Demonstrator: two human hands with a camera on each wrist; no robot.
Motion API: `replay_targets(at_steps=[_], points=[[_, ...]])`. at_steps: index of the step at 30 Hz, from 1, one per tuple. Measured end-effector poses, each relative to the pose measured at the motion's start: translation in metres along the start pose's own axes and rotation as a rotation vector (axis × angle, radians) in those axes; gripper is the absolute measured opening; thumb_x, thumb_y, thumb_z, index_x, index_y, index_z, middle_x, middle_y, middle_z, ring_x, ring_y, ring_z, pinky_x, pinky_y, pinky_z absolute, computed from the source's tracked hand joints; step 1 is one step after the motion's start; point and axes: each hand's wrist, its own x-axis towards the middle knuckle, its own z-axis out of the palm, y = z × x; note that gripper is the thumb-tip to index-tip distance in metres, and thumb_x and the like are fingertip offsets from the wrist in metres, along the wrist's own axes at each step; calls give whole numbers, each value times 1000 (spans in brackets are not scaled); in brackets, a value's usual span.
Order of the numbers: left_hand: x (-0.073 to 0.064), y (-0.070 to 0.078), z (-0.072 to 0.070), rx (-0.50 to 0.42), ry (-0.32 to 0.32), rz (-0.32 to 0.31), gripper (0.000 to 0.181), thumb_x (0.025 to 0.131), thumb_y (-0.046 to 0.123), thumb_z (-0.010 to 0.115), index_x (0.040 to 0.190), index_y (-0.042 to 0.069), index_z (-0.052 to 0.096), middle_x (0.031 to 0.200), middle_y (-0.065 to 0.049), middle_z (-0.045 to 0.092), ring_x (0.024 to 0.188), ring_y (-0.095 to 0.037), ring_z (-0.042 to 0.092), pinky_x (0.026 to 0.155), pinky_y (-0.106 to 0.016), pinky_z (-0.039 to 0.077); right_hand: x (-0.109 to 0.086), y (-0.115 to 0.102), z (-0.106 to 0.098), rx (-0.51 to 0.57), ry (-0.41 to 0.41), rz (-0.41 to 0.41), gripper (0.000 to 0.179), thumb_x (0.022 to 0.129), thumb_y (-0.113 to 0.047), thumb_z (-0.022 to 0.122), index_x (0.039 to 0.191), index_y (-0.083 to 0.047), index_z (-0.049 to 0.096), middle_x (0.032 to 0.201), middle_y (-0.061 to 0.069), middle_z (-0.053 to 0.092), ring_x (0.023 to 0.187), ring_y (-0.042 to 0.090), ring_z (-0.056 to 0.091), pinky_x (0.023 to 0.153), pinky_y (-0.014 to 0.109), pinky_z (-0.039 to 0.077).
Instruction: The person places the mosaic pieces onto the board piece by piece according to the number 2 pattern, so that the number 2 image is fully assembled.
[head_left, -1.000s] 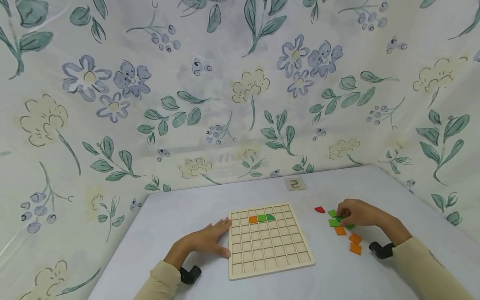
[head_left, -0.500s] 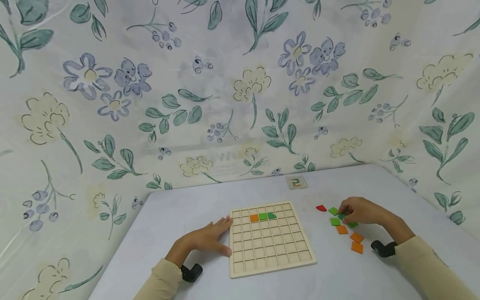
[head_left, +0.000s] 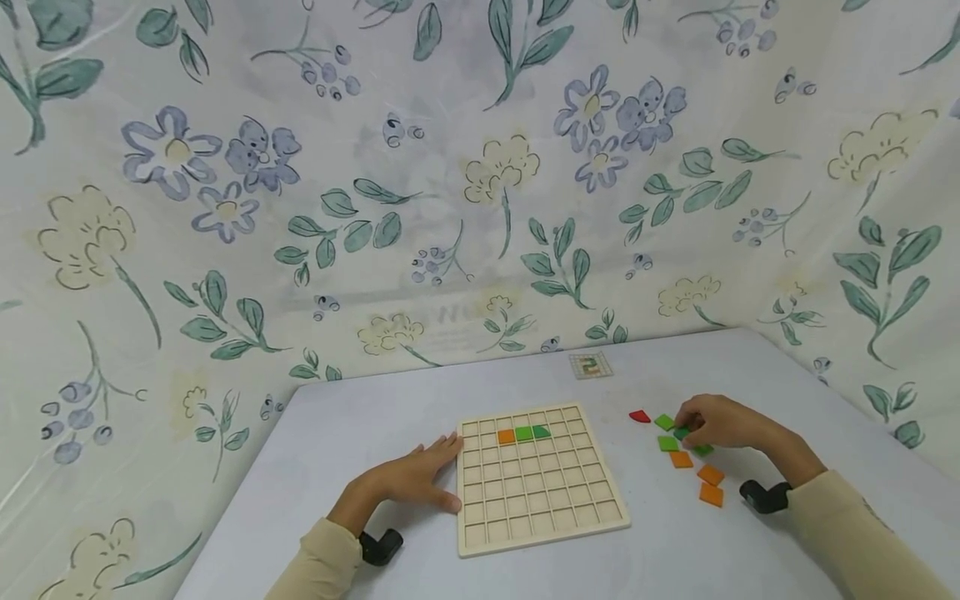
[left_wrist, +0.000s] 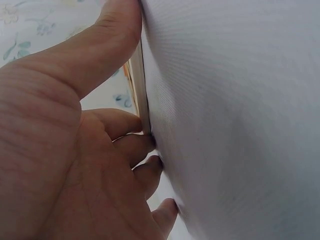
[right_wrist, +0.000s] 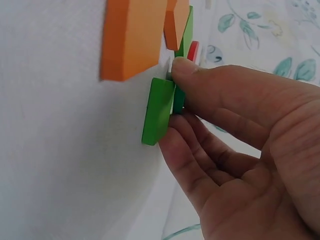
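Left hand [head_left: 415, 481]: fingers and thumb spread, grasping nothing, tips at the left edge of the pale gridded board [head_left: 540, 503], which lies flat on the white bench [head_left: 382, 398]. From the left wrist, my fingertips come down to the bench surface right at the board's side. Right hand [head_left: 716, 423]: thumb and fingers pinch a dark green piece [head_left: 681, 434] low among the loose tiles, to the right of the board; whether it is clear of the bench I cannot tell. Around it, three light green tiles: one beyond [head_left: 664, 422], one to the left [head_left: 668, 444], one partly under my hand [head_left: 703, 450]. The right wrist view puts a light green tile just beside my fingers, contact uncertain. Three orange tiles [head_left: 710, 475] lie nearer me, two of them close together. A red piece [head_left: 640, 417] sits at the far left of the scatter. On the board, toward its far side, side by side in one row: orange square [head_left: 506, 437], light green square [head_left: 523, 433], dark green curved piece [head_left: 542, 432]. Small patterned card [head_left: 591, 367] near the bench's far edge, flowered cloth [head_left: 337, 275] behind.
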Motion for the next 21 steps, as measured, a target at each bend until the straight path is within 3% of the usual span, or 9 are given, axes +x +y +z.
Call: replay_targets(at_steps=[9,14,21], points=[[1,1,-3,2,-4,10,111,79,48,79,158,0,18,168,-17,12,156,-35,9,126,-58,6,-2,-1,-2,-7,1,-16,22,83,-10,80,102,-4,71,95,3,63,84,16,56,77,30,55],[1,2,-4,-6,-10,10,111,80,47,80,158,0,18,167,-18,12,156,-35,9,126,-59,6,-3,3,-5,21,-1,-12,21,85,-13,78,103,-6,70,98,2,67,88,18,60,82,37,59],[0,0,-1,-29,-8,-8,111,79,47,80,158,0,19,168,-16,13,156,-33,9,126,-58,6,4,7,-1,23,67,-56,15,91,-10,70,105,-5,71,103,6,71,92,20,63,81,39,60]])
